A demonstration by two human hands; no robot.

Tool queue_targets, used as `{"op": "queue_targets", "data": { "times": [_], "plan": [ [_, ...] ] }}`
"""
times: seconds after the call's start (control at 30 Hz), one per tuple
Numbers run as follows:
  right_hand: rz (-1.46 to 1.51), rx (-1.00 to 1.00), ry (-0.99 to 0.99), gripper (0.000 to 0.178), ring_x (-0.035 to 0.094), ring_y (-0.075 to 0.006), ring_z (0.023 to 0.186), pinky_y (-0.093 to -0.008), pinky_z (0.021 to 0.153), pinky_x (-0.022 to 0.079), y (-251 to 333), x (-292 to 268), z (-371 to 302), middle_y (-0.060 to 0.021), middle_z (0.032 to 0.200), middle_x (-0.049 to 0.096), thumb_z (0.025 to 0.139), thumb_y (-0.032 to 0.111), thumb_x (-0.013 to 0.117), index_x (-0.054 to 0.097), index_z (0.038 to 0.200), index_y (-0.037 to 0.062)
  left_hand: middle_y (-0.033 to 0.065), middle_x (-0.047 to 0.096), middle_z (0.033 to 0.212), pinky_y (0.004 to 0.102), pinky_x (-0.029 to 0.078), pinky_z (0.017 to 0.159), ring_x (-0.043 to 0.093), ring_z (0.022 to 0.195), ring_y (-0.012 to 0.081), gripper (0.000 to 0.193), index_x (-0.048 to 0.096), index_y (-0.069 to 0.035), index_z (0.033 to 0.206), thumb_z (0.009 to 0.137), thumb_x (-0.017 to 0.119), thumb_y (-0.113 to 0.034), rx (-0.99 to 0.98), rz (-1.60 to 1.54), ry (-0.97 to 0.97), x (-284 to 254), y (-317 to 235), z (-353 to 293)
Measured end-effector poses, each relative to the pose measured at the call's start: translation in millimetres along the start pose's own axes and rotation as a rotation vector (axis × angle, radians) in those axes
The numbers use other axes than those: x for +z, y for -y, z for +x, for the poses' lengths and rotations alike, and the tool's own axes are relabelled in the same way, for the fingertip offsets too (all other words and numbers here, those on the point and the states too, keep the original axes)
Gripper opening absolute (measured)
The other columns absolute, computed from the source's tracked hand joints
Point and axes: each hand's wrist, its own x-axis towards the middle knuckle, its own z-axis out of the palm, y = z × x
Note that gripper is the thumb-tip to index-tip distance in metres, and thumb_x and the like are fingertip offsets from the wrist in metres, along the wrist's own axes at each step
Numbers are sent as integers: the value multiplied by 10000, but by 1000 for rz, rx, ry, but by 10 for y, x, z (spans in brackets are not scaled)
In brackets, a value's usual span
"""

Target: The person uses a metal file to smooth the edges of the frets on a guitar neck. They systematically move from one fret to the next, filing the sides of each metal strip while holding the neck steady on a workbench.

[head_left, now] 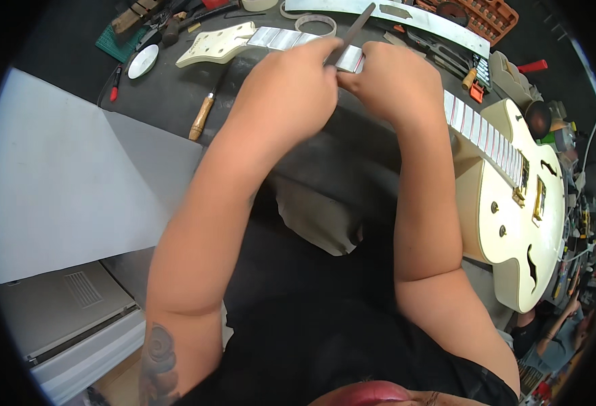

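Note:
A cream hollow-body electric guitar [538, 223] lies across the bench, body at the right and headstock [217, 44] at the far left. Pale strips cover its fretboard [484, 132] between the frets. My left hand [281, 88] is closed over the neck and grips a flat dark metal file [356, 28], which slants up and away across the fretboard. Close beside it, my right hand [402, 81] is curled around the neck, thumb on the near side. My fingers hide part of the neck and the file's lower end.
Left of the neck lie a wooden-handled tool [203, 116], a white dish [143, 62] and a red-and-black pen-like tool [116, 83]. Tape rolls [315, 26], a long pale metal straightedge [406, 20] and an orange tool case [490, 17] line the far side. Another person [558, 342] is at lower right.

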Motion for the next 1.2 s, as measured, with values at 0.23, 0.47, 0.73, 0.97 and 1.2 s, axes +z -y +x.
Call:
{"op": "queue_targets", "data": {
  "times": [0.23, 0.47, 0.73, 0.97, 1.2],
  "plan": [
    [-2, 86, 28, 622, 811, -388, 985, -506, 871, 642, -103, -1, 1, -192, 1022, 835, 881, 627, 812, 836, 1037, 26, 296, 773, 1300, 466, 623, 832, 783, 973, 489, 575, 639, -105, 1588, 1029, 674, 21, -124, -76, 142, -498, -127, -1438],
    [11, 13, -22, 567, 809, -389, 977, -501, 869, 643, -12, 1, -2, -191, 1000, 832, 892, 587, 812, 841, 1013, 34, 294, 777, 977, 605, 583, 857, 740, 948, 515, 390, 714, -79, 1434, 1047, 668, -97, 14, 68, 28, -222, -118, -408],
    [-12, 58, 6, 560, 811, -389, 981, -499, 872, 645, -99, 25, 22, -197, 1000, 834, 881, 584, 818, 848, 1019, 41, 292, 784, 1271, 491, 623, 898, 780, 1040, 480, 494, 671, -95, 1540, 1048, 675, -46, -150, -177, 81, -335, -133, -1120],
    [-6, 18, -48, 543, 829, -370, 947, -482, 845, 660, -78, 0, -8, -184, 980, 847, 912, 576, 822, 866, 1020, 46, 269, 787, 991, 535, 588, 776, 749, 869, 512, 457, 710, -102, 1481, 1028, 698, -49, -104, -58, 61, -342, -151, -909],
    [2, 5, -10, 593, 814, -394, 990, -506, 873, 650, -3, 5, 0, -193, 1000, 837, 910, 607, 805, 853, 1060, 36, 295, 796, 1173, 549, 603, 941, 759, 1077, 496, 389, 715, -33, 1437, 1065, 658, -134, -98, -12, 46, -76, -113, -183]
  ]
}}
